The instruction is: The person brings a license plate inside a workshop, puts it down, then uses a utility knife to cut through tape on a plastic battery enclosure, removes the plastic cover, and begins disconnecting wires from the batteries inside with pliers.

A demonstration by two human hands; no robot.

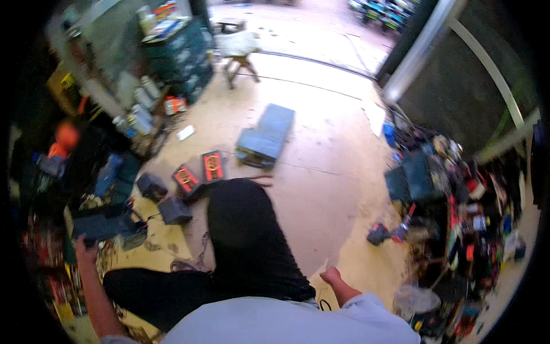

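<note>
Repair workshop: tool cases (197, 174) on concrete floor (321, 172), cluttered parts piles (458, 218), shelving (177, 51).

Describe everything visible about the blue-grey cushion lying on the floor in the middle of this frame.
The blue-grey cushion is a flat, padded rectangle in two sections, a larger far panel and a shorter near one that looks slightly raised, perhaps folded. Its cover looks like matte vinyl or fabric, dusty and worn. It lies flat on the pale floor, angled toward the upper right, beyond two small black cases with orange-red faces. Nothing touches it; neither hand is near it.
</note>
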